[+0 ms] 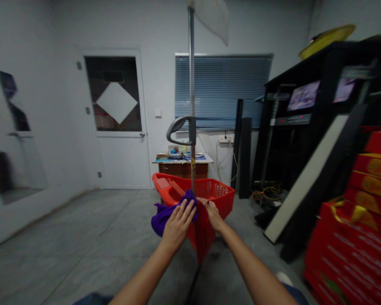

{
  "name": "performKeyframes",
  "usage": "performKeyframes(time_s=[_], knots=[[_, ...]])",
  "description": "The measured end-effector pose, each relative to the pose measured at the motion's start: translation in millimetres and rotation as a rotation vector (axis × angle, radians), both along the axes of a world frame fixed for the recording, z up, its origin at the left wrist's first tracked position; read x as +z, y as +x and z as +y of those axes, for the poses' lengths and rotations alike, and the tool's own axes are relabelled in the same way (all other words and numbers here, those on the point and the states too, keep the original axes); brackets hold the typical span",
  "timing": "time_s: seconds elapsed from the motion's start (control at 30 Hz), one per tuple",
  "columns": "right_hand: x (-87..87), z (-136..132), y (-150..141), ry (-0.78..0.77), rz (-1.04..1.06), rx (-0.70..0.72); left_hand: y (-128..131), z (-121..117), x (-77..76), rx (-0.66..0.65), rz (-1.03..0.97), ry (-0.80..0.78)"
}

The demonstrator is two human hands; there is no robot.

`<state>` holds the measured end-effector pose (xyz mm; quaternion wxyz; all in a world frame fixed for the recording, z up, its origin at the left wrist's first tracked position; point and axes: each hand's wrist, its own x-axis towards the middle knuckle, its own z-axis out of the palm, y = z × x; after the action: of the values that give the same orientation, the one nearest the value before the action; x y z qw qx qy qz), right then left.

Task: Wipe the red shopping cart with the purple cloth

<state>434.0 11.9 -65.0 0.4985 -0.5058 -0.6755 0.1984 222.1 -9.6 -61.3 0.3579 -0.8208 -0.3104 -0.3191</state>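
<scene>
Left hand (178, 225) closed firmly around a bunched purple cloth (161, 219), pressing it against an upright metal pole (191, 84). Right hand (212, 214) held a narrow pinch on the upper edge of a hanging red cloth (202, 232) beside the pole. Both cloths sat in front of a red plastic basket (222, 195), with a grey handle (180, 129) on the pole above them. Risks: a relaxed left grip could let the purple cloth slide down the pole; a weak pinch could drop the red cloth; the pole, steadied only through cloth, could tip if pushed sideways.
</scene>
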Motion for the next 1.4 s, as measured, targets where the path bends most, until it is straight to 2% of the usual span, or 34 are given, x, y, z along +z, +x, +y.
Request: performKeyframes(time_s=[0.1, 0.23, 0.5, 0.57, 0.63, 0.8, 0.87, 0.97, 1.1, 1.17, 1.23, 1.4], knots=[[6.7, -0.4, 3.5, -0.043, -0.048, -0.005, -18.0, 0.2, 4.0, -0.041, 0.101, 0.024], [1.4, 4.2, 2.2, -0.14, -0.038, -0.081, -24.1, -1.8, 9.3, -0.051, 0.201, 0.0], [-14.8, 4.0, 1.1, -0.182, -0.053, -0.143, 30.8, 8.9, 0.9, -0.026, 0.189, -0.067], [-14.9, 2.9, 6.2, -0.17, -0.088, -0.128, 34.2, 10.8, 2.0, -0.029, 0.168, -0.071], [-14.3, 1.4, 12.8, -0.143, -0.123, -0.094, 24.6, 9.9, 2.9, -0.054, 0.179, -0.064], [-18.2, -0.8, 24.7, -0.138, -0.142, -0.087, -21.6, -3.3, -0.1, -0.062, 0.174, -0.035], [-22.3, -0.9, 23.5, -0.146, -0.128, -0.099, -26.9, -7.1, -1.9, -0.052, 0.158, -0.028], [-26.1, -3.1, 15.8, -0.159, -0.114, -0.109, -10.8, -2.3, -2.4, -0.021, 0.141, -0.042], [-23.6, -8.6, 1.7, -0.185, -0.124, -0.107, 23.8, 19.4, 3.6, 0.066, 0.067, -0.136], [-22.8, -9.2, -4.5, -0.164, -0.154, -0.094, 29.0, 28.3, 6.9, 0.119, 0.018, -0.181], [-25.0, -7.1, -7.5, -0.107, -0.207, -0.082, 21.2, 31.3, 7.5, 0.14, -0.002, -0.19], [-41.1, 2.8, -1.7, -0.007, -0.315, -0.133, -27.0, 18.8, 0.3, 0.112, -0.002, -0.152]])
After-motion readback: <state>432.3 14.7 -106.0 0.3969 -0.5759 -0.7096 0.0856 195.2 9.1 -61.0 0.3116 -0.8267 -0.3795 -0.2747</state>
